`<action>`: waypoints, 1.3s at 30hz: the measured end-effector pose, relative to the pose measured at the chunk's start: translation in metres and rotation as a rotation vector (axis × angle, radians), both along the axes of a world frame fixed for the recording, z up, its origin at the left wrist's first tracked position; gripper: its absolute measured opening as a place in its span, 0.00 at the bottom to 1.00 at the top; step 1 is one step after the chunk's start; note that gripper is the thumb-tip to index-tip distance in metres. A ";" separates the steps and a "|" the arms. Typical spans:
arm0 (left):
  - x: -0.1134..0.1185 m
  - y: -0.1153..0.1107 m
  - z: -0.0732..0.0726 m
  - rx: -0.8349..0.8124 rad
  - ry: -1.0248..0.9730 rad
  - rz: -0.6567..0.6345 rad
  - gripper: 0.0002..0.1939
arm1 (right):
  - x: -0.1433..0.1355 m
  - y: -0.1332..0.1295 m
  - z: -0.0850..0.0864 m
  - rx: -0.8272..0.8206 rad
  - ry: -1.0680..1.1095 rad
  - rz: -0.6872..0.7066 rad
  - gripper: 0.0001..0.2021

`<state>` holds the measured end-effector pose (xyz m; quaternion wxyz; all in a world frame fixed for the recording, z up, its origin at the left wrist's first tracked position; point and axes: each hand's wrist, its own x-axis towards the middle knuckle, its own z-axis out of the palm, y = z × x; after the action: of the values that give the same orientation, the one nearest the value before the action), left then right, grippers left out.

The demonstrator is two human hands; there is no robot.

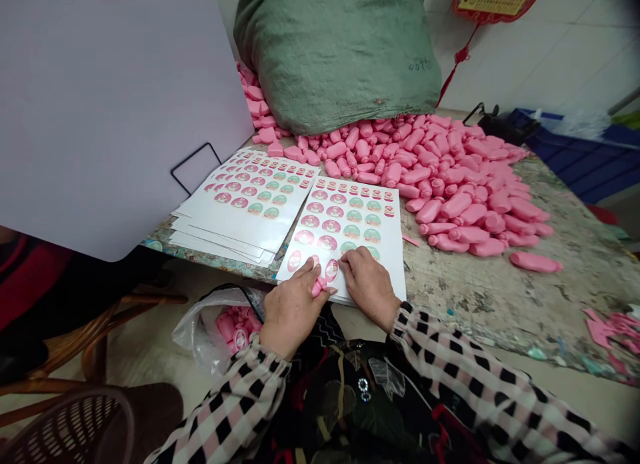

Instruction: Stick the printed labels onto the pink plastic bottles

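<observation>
My left hand point(293, 309) is closed round a small pink bottle point(319, 287) over the lower edge of a white sticker sheet point(395, 251). Only the bottle's end shows between the fingers. My right hand point(369, 282) rests on the same sheet, its fingers bent and pressed together beside an oval pink sticker point(331, 271); whether a sticker is between the fingertips is too small to tell. Rows of pink and green stickers cover the sheet. Left of it lies a stack of similar sheets point(235, 221). Many pink bottles point(460, 204) are heaped behind and to the right.
A green sack point(340, 51) sits on the heap at the back of the worn table point(500, 304). A grey panel point(100, 104) stands at left. Below the table edge hangs a clear bag point(200, 331) with pink pieces. Pink scraps point(613, 331) lie at right, near a blue crate point(575, 164).
</observation>
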<state>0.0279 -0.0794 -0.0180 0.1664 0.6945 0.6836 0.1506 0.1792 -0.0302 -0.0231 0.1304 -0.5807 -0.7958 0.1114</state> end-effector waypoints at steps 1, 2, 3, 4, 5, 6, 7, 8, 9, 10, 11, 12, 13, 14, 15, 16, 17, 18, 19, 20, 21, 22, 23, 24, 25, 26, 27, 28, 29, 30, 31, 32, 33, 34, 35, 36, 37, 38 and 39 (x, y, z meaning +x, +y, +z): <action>0.000 0.000 -0.001 0.004 0.000 -0.001 0.22 | -0.001 0.002 0.000 0.006 -0.001 -0.006 0.11; 0.000 0.000 -0.001 0.004 0.001 0.000 0.22 | -0.001 0.004 0.000 0.010 -0.001 -0.008 0.11; 0.000 0.000 -0.001 0.002 0.004 0.000 0.22 | -0.001 0.006 0.000 0.010 0.000 -0.008 0.11; 0.000 0.000 -0.001 -0.002 0.009 0.003 0.22 | -0.001 0.007 0.000 0.008 0.002 -0.006 0.11; 0.000 0.000 -0.001 -0.005 0.015 0.006 0.22 | 0.000 0.008 0.000 0.004 0.005 -0.001 0.10; 0.000 0.000 0.000 -0.006 0.021 0.009 0.22 | 0.002 0.008 0.001 0.000 0.008 0.004 0.10; 0.000 -0.001 0.000 -0.004 0.026 0.012 0.21 | 0.003 0.008 0.001 -0.004 0.011 0.007 0.10; 0.001 -0.001 0.001 0.000 0.029 0.014 0.21 | 0.005 0.007 0.001 -0.006 0.017 0.012 0.09; 0.001 -0.001 0.001 0.005 0.031 0.014 0.21 | 0.007 0.005 0.001 -0.008 0.024 0.018 0.09; 0.001 -0.001 0.001 0.009 0.032 0.012 0.22 | 0.008 0.004 0.001 -0.010 0.035 0.028 0.08; 0.001 -0.001 0.001 0.012 0.030 0.008 0.22 | 0.010 0.003 0.000 -0.013 0.048 0.038 0.08; 0.001 -0.001 0.001 0.012 0.027 0.006 0.22 | 0.011 0.001 0.000 -0.015 0.060 0.046 0.07; 0.001 -0.001 0.001 0.012 0.022 0.005 0.22 | 0.012 0.001 0.000 -0.017 0.071 0.052 0.07; 0.001 -0.001 0.000 0.011 0.016 0.006 0.22 | 0.012 0.000 0.000 -0.019 0.080 0.056 0.07; 0.001 -0.001 0.000 0.011 0.010 0.007 0.22 | 0.012 0.000 0.000 -0.018 0.085 0.057 0.07; 0.000 -0.001 0.000 0.013 0.002 0.007 0.22 | 0.012 0.001 0.000 -0.017 0.088 0.059 0.06; 0.000 -0.002 -0.001 0.015 -0.004 0.006 0.22 | 0.012 0.001 -0.001 -0.015 0.091 0.065 0.06; 0.000 -0.002 -0.001 0.017 -0.007 0.005 0.22 | 0.012 0.001 -0.001 -0.014 0.094 0.072 0.06; 0.001 -0.002 -0.001 0.018 -0.007 0.005 0.22 | 0.012 0.002 -0.001 -0.014 0.097 0.080 0.06; 0.001 -0.002 -0.001 0.018 -0.005 0.007 0.22 | 0.012 0.002 -0.002 -0.013 0.102 0.084 0.06; 0.001 -0.001 -0.001 0.018 -0.003 0.010 0.22 | 0.012 0.002 -0.002 -0.013 0.108 0.086 0.06; 0.001 -0.001 -0.001 0.019 -0.001 0.012 0.22 | 0.012 0.002 -0.003 -0.014 0.113 0.084 0.06; 0.001 -0.001 -0.001 0.020 -0.001 0.013 0.22 | 0.012 0.001 -0.004 -0.015 0.118 0.077 0.06; 0.001 -0.001 -0.001 0.022 -0.002 0.011 0.22 | 0.011 0.001 -0.004 -0.016 0.123 0.071 0.06; 0.001 -0.001 -0.001 0.024 -0.003 0.008 0.23 | 0.011 0.000 -0.004 -0.019 0.128 0.067 0.07; 0.001 -0.001 -0.001 0.026 -0.003 0.006 0.23 | 0.010 0.000 -0.003 -0.024 0.131 0.065 0.07; 0.001 -0.001 -0.001 0.027 -0.001 0.005 0.23 | 0.009 0.000 -0.003 -0.030 0.133 0.059 0.08; 0.001 -0.001 -0.001 0.028 0.001 0.004 0.22 | 0.009 0.000 -0.002 -0.036 0.132 0.051 0.09; 0.001 -0.001 0.000 0.028 0.003 0.004 0.22 | 0.008 0.000 0.000 -0.045 0.129 0.038 0.10; 0.001 -0.001 0.000 0.026 0.005 0.004 0.22 | 0.007 0.001 0.001 -0.055 0.124 0.021 0.11; 0.001 -0.001 0.000 0.024 0.005 0.004 0.22 | 0.006 0.002 0.003 -0.068 0.117 0.002 0.11; 0.001 -0.001 0.001 0.022 0.006 0.004 0.22 | 0.005 0.003 0.004 -0.084 0.110 -0.017 0.11; 0.001 -0.001 0.001 0.021 0.007 0.005 0.22 | 0.004 0.005 0.006 -0.103 0.105 -0.033 0.11; 0.001 -0.001 0.001 0.021 0.010 0.007 0.22 | 0.003 0.007 0.007 -0.126 0.102 -0.050 0.11; 0.001 -0.001 0.001 0.021 0.013 0.009 0.22 | 0.002 0.009 0.008 -0.150 0.101 -0.067 0.10; 0.001 -0.001 0.001 0.022 0.017 0.011 0.21 | 0.002 0.011 0.010 -0.174 0.101 -0.083 0.10; 0.001 -0.001 0.001 0.022 0.023 0.013 0.21 | 0.001 0.013 0.011 -0.194 0.101 -0.096 0.10; 0.001 -0.001 0.001 0.020 0.030 0.016 0.21 | 0.001 0.014 0.012 -0.209 0.100 -0.105 0.10; 0.001 -0.001 0.001 0.017 0.036 0.018 0.21 | 0.000 0.015 0.014 -0.218 0.097 -0.110 0.10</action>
<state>0.0289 -0.0800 -0.0166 0.1468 0.6923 0.6913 0.1455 0.1793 -0.0150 -0.0092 0.1109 -0.6280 -0.7388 0.2178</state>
